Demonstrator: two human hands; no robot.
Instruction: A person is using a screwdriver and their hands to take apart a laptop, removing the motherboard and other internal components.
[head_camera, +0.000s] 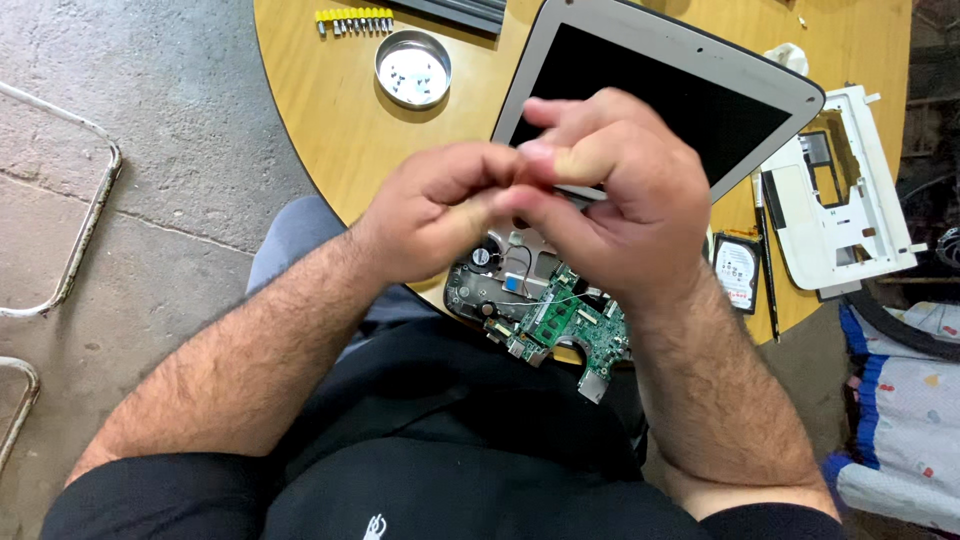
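Hands are held together above the opened laptop base (545, 310): left hand (440, 215) and right hand (615, 190) meet fingertip to fingertip, fingers pinched on something too small to identify. Circuit board (585, 330) is exposed directly below, keeping work close. Metal dish (413, 68) with screws is parked at 11 o'clock on the surface (320, 110), hard drive (738, 268) at 3 o'clock.

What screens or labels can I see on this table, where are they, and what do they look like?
Laptop screen: behind the raised hands, tilted back, dark and switched off, rounded pale grey frame.
Hard drive label: right of the open laptop base, near the table edge; white sticker on a small black rectangular drive.
No packages or signs show.
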